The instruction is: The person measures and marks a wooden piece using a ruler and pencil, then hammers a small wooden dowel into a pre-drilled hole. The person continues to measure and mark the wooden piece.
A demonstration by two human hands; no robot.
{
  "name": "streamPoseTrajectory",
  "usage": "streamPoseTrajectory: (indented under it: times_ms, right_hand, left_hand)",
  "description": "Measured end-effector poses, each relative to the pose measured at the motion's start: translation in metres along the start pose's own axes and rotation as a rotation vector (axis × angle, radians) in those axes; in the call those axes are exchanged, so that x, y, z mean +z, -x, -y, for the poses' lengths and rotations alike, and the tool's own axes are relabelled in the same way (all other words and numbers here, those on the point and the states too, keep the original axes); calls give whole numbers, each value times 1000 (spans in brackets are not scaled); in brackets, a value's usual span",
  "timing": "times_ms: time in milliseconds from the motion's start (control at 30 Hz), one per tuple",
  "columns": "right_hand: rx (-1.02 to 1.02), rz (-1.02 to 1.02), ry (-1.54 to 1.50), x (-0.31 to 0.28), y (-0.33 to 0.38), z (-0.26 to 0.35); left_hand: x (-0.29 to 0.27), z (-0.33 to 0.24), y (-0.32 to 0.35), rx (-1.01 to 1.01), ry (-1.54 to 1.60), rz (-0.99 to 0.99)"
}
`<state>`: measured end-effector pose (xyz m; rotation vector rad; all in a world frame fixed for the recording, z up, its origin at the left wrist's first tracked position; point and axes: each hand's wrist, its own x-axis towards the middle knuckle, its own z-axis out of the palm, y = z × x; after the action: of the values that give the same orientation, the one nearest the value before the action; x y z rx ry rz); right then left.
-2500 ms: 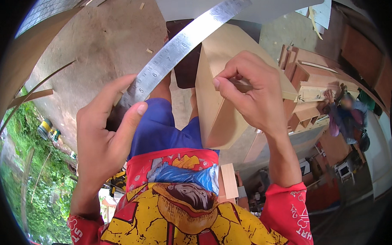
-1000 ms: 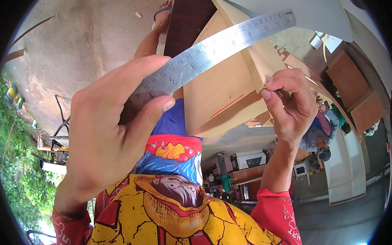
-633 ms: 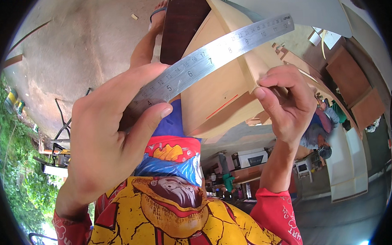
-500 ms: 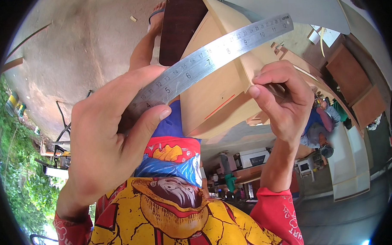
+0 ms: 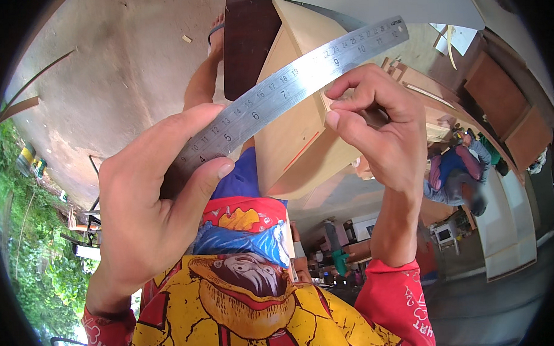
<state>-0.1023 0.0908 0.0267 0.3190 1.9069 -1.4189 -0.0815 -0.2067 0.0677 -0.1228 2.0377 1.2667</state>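
A steel ruler [image 5: 298, 82] slants up to the right in front of me, its left end gripped between the thumb and fingers of my left hand [image 5: 146, 196]. Below the ruler's right half, my right hand [image 5: 385, 123] is closed in a pinch, thumb against index finger. Whatever sits between those fingertips is too small to name. The fingertips are close to the edge of a pale wooden box-like piece [image 5: 287, 127], which lies beyond the ruler and is partly covered by it. A short red line [image 5: 300, 151] runs along the wood's face.
A dark brown panel [image 5: 248, 46] stands behind the wooden piece. Off to the right, another person [image 5: 457, 173] is near stacked wood boards [image 5: 493, 86]. Concrete floor [image 5: 115, 75] spreads at the left, with a curved strip [image 5: 45, 74] on it and greenery [image 5: 38, 242] beyond.
My right hand has shifted left and slightly up, still pinched. The ruler and my left hand have moved a little left in view. The grip on the ruler is unchanged.
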Motion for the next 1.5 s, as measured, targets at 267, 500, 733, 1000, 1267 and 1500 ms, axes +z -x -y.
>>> streamPoseTrajectory:
  times_ms: [267,500,733,1000,1267,1500]
  right_hand:
    - [-453,-199,194,-21,9,-28]
    - [-666,-213,667,-38,27,-38]
    - [-579,-8,577,-41,20,-38]
    - [-568,-69,439,-38,19,-43]
    - [-531,-62,454,-42,18,-41]
    - [-527,-125,482,-37,14,-40]
  left_hand:
    - [-5,-30,6,4,-164,-13]
    - [-7,-87,13,-60,-331,302]
    - [-7,-129,-25,-165,-485,518]
    - [-16,-115,-43,-82,-396,570]
    - [-17,-114,-54,-83,-414,592]
    - [-18,-104,-63,-93,-385,626]
